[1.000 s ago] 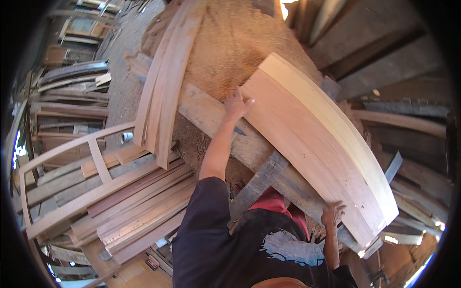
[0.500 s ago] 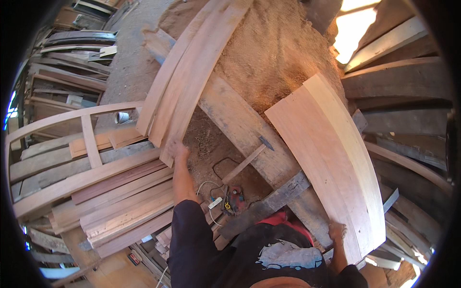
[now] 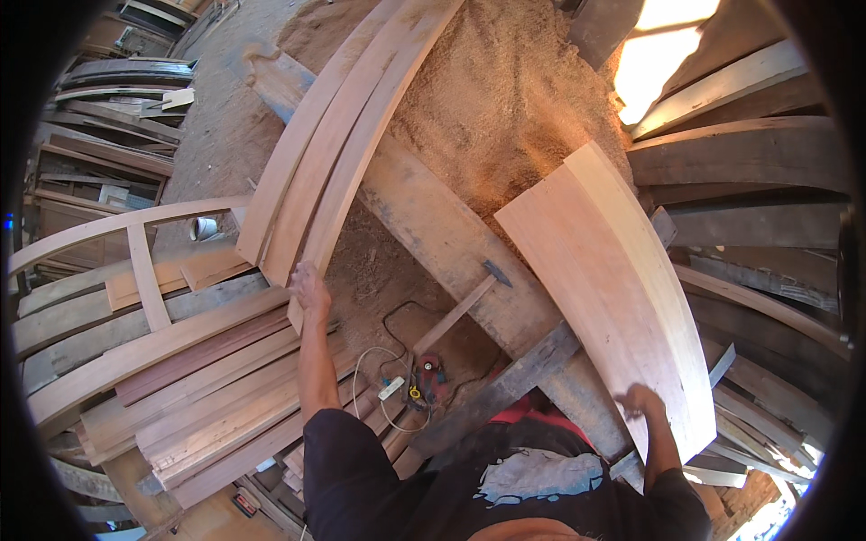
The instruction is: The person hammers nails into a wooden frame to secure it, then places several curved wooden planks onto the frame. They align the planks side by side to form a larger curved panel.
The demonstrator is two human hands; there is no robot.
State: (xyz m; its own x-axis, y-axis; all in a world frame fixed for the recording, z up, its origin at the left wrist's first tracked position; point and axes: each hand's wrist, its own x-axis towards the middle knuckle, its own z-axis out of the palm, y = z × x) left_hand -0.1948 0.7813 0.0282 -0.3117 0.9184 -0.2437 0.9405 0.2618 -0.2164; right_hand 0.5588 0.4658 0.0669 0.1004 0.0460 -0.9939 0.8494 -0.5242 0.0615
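Observation:
My left hand is closed on the near end of a long wooden plank, the rightmost of several lying side by side at the upper left. A narrow dark gap shows between it and the plank beside it. On the right, my right hand is over the near left edge of a wide curved wooden panel, its fingers curled in with nothing visible in them. Whether it touches the panel is unclear. A hammer with a wooden handle leans on the thick beam between my hands.
A red and black power tool lies on the ground by a white power strip and loose cords. Stacked boards and a curved frame fill the left. Sawdust heaps beyond the beam; dark curved timbers stand right.
The rightmost plank has spread from its neighbour, with my left hand still at its end. My right hand has moved up from the panel's near edge, its fingers now curled.

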